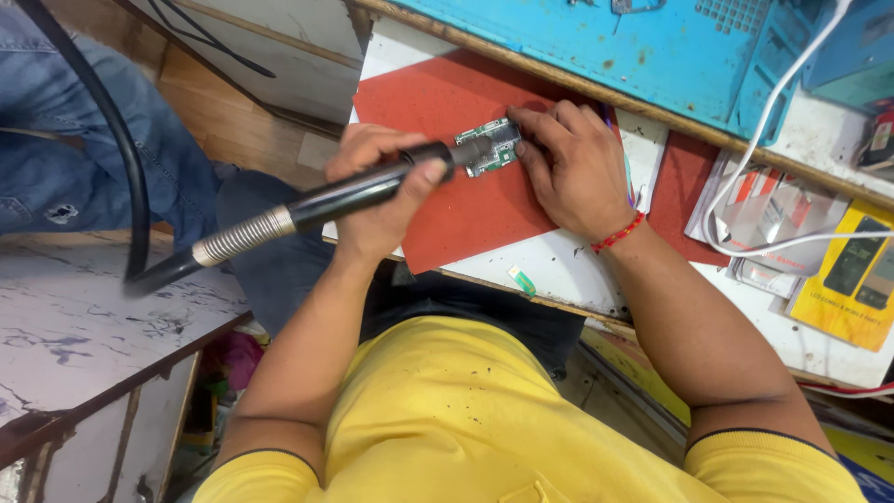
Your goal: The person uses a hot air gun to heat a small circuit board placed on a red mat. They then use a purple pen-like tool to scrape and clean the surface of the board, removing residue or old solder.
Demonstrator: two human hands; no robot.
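A black hot-air wand with a ribbed metal collar (307,207) is gripped by the left hand (377,200); a small green circuit board (494,146) is pinned to the red mat (466,214) by the right hand's (573,172) fingertips.

The tool (354,191) has a glossy black plastic barrel, a ribbed metal spring collar at its rear and a smooth rubbery hose. The circuit board (491,146) looks matt green with small shiny metal parts. Under it lies a matt red mat (466,214) (finely textured), on a scuffed white worktop (568,270) with a bare wood edge. The shirt (484,419) is soft yellow cloth.
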